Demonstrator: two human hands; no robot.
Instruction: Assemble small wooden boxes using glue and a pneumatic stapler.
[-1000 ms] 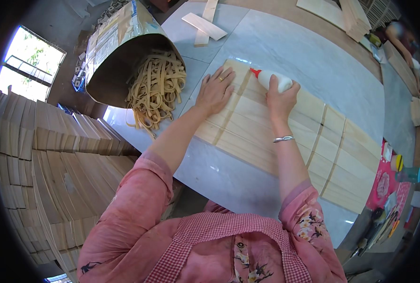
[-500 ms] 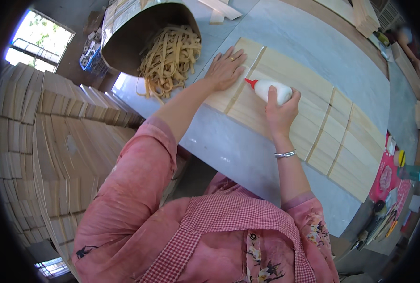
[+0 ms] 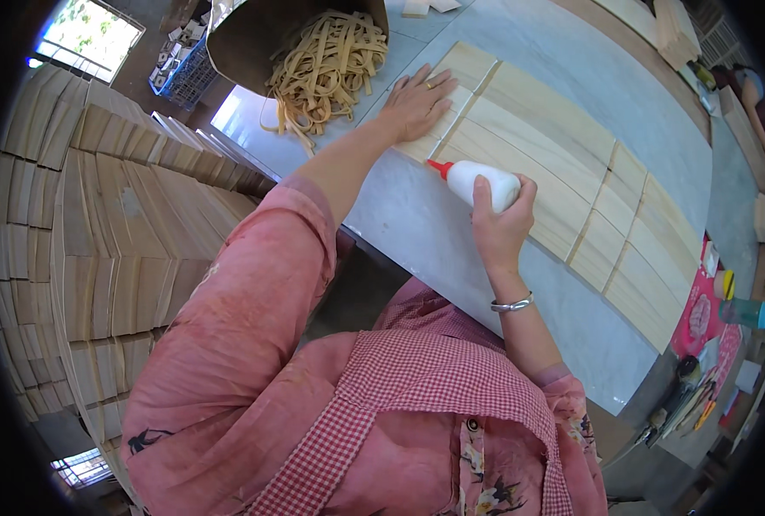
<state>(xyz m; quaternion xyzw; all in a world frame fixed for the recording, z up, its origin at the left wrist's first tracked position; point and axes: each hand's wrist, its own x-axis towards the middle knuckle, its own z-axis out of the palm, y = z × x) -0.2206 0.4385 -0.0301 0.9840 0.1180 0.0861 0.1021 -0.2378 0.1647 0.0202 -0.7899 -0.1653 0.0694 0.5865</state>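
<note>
While its red nozzle tip touches the near edge of the pale wooden slats [image 3: 554,163], the white glue bottle [image 3: 484,183] lies tilted in the right hand [image 3: 501,225], whose fingers are wrapped tight around its smooth body. Left of it, the left hand [image 3: 417,101] presses flat, fingers spread, on the far-left slat. These thin, straight-grained strips lie side by side on a grey stone tabletop [image 3: 417,232]. Farther left, a tangle of tan ribbon-like strips [image 3: 327,64] spills from a dark bin, and stacked veneer sheets [image 3: 116,232] rise at the left.
</note>
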